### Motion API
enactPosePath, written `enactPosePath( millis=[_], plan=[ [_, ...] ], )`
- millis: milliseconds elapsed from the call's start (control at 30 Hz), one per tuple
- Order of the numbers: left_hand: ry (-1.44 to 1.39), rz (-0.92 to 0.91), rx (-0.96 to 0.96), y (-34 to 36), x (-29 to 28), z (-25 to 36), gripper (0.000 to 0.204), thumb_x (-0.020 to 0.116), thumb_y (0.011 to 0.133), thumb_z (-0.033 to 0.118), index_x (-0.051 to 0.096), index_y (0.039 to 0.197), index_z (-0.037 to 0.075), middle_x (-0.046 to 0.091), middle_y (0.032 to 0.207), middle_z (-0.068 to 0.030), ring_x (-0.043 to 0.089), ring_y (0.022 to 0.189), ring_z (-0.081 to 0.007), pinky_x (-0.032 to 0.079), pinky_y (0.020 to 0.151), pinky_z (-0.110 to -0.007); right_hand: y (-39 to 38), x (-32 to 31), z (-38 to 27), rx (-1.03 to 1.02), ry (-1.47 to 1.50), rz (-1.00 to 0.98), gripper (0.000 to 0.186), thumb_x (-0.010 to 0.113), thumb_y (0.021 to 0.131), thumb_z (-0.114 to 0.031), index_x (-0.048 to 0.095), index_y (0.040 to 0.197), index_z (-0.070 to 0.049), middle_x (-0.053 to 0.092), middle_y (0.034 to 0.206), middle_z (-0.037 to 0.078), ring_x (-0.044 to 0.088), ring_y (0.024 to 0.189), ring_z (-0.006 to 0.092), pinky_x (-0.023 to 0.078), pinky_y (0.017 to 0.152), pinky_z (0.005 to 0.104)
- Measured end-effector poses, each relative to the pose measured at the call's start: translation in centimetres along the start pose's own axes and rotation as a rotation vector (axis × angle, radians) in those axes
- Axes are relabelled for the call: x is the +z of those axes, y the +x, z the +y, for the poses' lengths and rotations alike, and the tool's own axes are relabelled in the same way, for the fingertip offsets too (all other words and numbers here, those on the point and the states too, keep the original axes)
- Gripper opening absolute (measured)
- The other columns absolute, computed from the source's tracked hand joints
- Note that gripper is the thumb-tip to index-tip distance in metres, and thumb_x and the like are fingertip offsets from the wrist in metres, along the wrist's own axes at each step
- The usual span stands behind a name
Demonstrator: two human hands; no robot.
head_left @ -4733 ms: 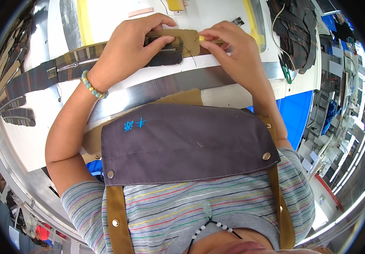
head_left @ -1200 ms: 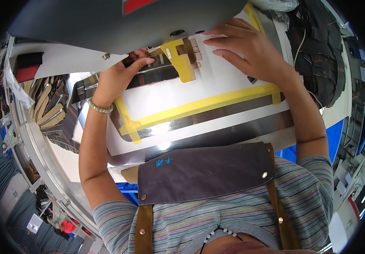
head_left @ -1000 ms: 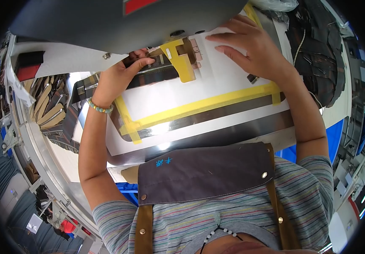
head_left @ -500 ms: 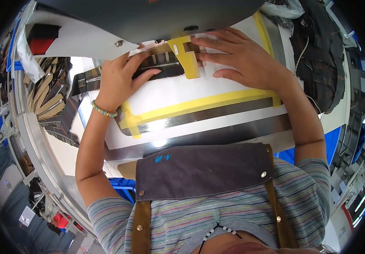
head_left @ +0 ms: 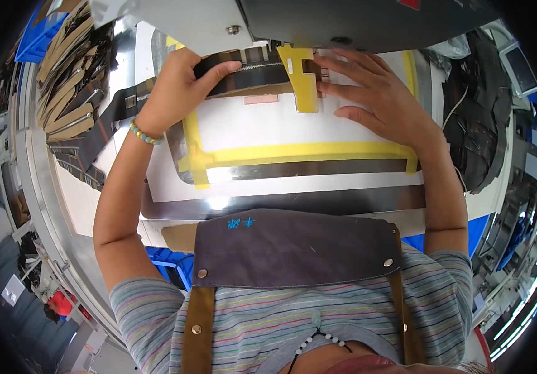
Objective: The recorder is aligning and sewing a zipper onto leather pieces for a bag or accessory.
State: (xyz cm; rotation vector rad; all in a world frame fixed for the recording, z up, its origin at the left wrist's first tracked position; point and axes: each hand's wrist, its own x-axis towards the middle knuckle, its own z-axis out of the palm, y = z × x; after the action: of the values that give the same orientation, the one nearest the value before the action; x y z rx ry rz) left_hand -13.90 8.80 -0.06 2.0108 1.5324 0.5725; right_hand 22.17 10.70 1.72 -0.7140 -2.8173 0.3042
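Note:
A long dark strip with a metal zipper (head_left: 262, 75) lies across a white board (head_left: 249, 128) beneath the dark machine head (head_left: 343, 25). My left hand (head_left: 178, 87) grips the strip's left part, thumb along the zipper; its other fingers are largely hidden by the strip and the machine. A yellow notched plate (head_left: 306, 90) hangs at the strip's right end. Just right of it my right hand (head_left: 377, 93) is open, fingers spread, fingertips by small pinkish pieces (head_left: 324, 75). A brown edge shows along the strip's near side, close to a pink rectangle (head_left: 261, 100) on the board.
Yellow tape (head_left: 312, 148) borders the white board on a metal plate (head_left: 293, 196). A heap of zippered strips (head_left: 72, 87) lies at the left, and a stack of dark pieces (head_left: 480, 118) at the right. Blue bins (head_left: 168, 265) show below the table edge.
The view has shifted. The strip's near edge has moved away from me, uncovering the pink rectangle. My left thumb now lies on the zipper; my right hand stays spread beside the yellow plate.

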Motion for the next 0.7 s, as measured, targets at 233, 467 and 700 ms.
enactPosePath(
  millis=[233,467,700],
  plan=[
    [-0.242,-0.161,-0.053,1.2,-0.4,2.4,0.022,0.074,0.098,0.014,0.074,0.115,-0.001,0.074,0.111,-0.0024,0.063,0.101,-0.0085,0.051,0.096,-0.026,-0.3,0.4,0.3,-0.010,0.054,0.054,0.036,0.070,0.094,-0.034,0.071,0.127,-0.020,0.052,0.154,0.002,0.041,0.147,0.0271,0.033,0.124,0.0493],
    [-0.084,0.059,0.026,1.7,1.8,3.7,0.024,0.081,0.092,0.019,0.076,0.105,0.000,0.073,0.090,-0.0025,0.060,0.087,-0.0076,0.050,0.086,-0.023,-0.8,0.9,0.8,-0.016,0.085,0.099,0.034,0.070,0.094,-0.031,0.072,0.126,-0.018,0.055,0.151,0.005,0.041,0.147,0.0283,0.033,0.124,0.0514],
    [0.046,-0.028,-0.296,1.6,1.8,4.9,0.027,0.084,0.089,0.020,0.077,0.110,0.004,0.073,0.088,-0.0020,0.059,0.077,-0.0079,0.051,0.075,-0.025,-1.3,0.1,1.4,0.018,0.138,0.216,0.029,0.074,0.091,-0.021,0.074,0.118,-0.013,0.063,0.140,0.005,0.057,0.132,0.0291,0.048,0.109,0.0461]
  ],
)
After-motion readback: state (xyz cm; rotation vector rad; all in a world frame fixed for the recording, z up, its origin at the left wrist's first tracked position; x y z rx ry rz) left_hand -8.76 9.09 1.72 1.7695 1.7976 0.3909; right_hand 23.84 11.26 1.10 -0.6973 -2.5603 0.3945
